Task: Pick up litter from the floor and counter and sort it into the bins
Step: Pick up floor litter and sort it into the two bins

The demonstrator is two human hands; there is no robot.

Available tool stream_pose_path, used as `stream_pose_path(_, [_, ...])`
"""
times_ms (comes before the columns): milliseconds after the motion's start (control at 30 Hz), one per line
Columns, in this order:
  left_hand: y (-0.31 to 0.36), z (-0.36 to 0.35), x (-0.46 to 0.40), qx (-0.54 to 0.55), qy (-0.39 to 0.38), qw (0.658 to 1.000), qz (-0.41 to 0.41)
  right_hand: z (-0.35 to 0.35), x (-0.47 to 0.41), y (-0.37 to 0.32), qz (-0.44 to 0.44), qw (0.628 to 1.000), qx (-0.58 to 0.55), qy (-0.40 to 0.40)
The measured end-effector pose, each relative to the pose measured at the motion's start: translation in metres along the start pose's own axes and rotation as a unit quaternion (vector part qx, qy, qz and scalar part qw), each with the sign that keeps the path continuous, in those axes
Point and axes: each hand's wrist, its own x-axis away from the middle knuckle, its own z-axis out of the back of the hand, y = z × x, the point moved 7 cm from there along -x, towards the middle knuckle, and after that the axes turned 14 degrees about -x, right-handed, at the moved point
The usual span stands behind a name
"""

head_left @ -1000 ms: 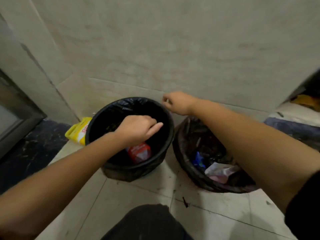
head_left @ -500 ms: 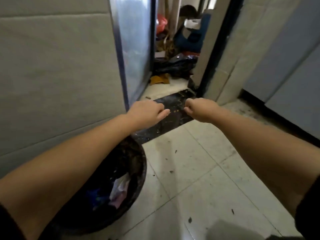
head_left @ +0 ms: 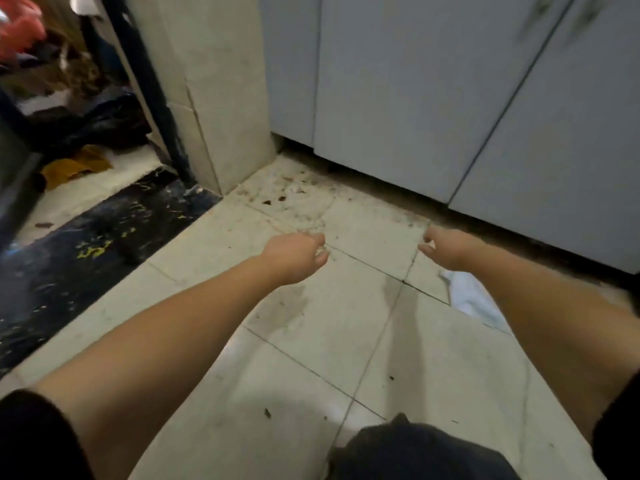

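My left hand (head_left: 298,252) is stretched out over the tiled floor, fingers loosely curled with nothing in them. My right hand (head_left: 446,249) reaches forward near the cabinet base, fingers slightly apart and holding nothing. A white crumpled piece of litter (head_left: 472,299) lies on the floor just below my right wrist, partly hidden by my forearm. Small brown crumbs (head_left: 277,199) are scattered in the corner ahead. No bin is in view.
Pale blue cabinet doors (head_left: 415,98) run along the right. A tiled pillar (head_left: 214,98) stands ahead on the left. Left of it a dark threshold strip (head_left: 104,237) leads to a doorway with a black bag (head_left: 93,123) and yellow cloth (head_left: 76,166).
My view has swung right, away from the two bins, which have left the frame. Both hands stay stretched out and now hang over the floor by the cabinets.
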Motion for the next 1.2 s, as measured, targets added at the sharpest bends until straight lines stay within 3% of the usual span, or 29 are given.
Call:
stream_pose_path(167, [0.115,-0.057,-0.075,0.007,-0.077,0.996,-0.047,-0.059,-0.015,0.151,-0.11,0.988,-0.081,-0.074])
stream_pose_path(367, [0.216,-0.136,-0.109,-0.019,-0.126,0.988,-0.091,-0.104,-0.027,0.232,-0.139,0.977,-0.159,-0.041])
stream_pose_path(533, [0.235,-0.194,-0.095,-0.077,-0.194,0.969,-0.132,-0.129,-0.051,0.228,-0.104,0.979,-0.174,-0.024])
stream_pose_path(700, [0.236,-0.209,-0.085,-0.102,-0.194,0.968,-0.125,-0.148,-0.068,0.213,-0.055,0.991,-0.103,-0.066])
stream_pose_path(867, [0.235,-0.202,-0.091,-0.12,-0.213,0.96,-0.135,-0.137,-0.077,0.203,-0.101,0.984,-0.102,-0.102])
stream_pose_path(1033, [0.213,-0.168,-0.093,-0.036,-0.234,0.965,-0.113,-0.082,-0.08,0.153,-0.069,0.991,-0.05,-0.1])
stream_pose_path(1200, [0.128,-0.117,-0.061,0.042,-0.166,0.985,-0.017,-0.028,-0.078,0.053,0.003,0.998,-0.04,-0.039])
